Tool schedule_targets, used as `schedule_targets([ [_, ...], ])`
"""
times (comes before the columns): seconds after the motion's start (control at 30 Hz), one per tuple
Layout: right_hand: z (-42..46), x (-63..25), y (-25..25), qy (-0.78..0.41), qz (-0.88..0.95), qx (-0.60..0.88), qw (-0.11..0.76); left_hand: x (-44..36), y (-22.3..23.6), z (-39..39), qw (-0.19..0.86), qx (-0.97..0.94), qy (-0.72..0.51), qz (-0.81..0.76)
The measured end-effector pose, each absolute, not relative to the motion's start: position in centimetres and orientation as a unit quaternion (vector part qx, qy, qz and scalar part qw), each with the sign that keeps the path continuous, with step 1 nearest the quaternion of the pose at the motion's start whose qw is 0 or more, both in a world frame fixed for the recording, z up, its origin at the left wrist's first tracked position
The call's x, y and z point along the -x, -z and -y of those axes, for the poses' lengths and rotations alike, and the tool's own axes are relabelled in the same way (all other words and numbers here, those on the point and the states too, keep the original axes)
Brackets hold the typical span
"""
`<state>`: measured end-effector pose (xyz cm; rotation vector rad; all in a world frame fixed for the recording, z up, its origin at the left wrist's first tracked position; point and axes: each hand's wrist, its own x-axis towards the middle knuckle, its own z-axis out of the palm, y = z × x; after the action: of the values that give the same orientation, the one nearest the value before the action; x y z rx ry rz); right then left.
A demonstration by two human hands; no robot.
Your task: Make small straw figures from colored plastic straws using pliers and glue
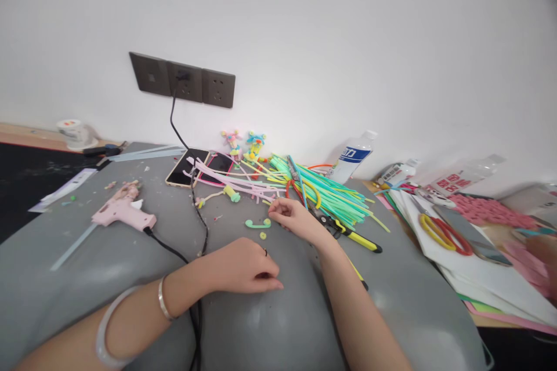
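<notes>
My left hand (248, 266) rests low over the grey table, its fingers curled under and thumb stretched forward; nothing shows in it. Farther out, my right hand (292, 219) has thumb and fingers drawn together in a pinch; anything between the fingertips is too small to make out. Beside those fingertips lies a small green curved piece (257, 224) with coiled ends. A little yellow-green ring (263, 236) sits just nearer to me. Behind my right hand spreads a pile of green and yellow craft stems (335, 194). Pink stems (235, 178) lie to its left.
A pink glue gun (126, 211) with its black cord lies left. Two phones (185, 171) are at the back, near two small coloured figures (255, 146). Yellow-handled pliers (359, 239) and a water bottle (354, 156) stand right, with scissors (439, 235) on papers beyond.
</notes>
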<state>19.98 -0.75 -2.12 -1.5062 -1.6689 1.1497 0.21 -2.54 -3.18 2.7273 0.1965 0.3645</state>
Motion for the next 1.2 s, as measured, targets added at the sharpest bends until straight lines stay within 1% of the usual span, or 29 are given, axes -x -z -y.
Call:
schedule_targets([
  [0.07,0.77,-20.04,2.05,-0.432,0.639,0.555,0.311,-0.22,3.17,2.53,0.192,-0.970,-0.132,-0.070],
  [0.17,0.81,-20.01,1.96,-0.431,0.655,0.543,0.300,-0.22,3.26,2.52,0.197,-0.968,-0.136,-0.068],
  [0.53,0.86,-19.77,1.88,-0.408,0.658,0.573,0.268,-0.21,3.27,2.52,0.196,-0.971,-0.118,-0.074],
  [0.73,0.87,-19.78,1.64,-0.432,0.648,0.546,0.308,-0.18,3.09,2.50,0.196,-0.971,-0.114,-0.072],
  [1.03,0.98,-19.54,1.74,-0.418,0.658,0.562,0.275,-0.12,3.36,2.49,0.196,-0.971,-0.118,-0.073],
  [1.2,0.97,-19.95,2.04,-0.427,0.657,0.550,0.289,-0.11,3.24,2.45,0.197,-0.966,-0.147,-0.075],
])
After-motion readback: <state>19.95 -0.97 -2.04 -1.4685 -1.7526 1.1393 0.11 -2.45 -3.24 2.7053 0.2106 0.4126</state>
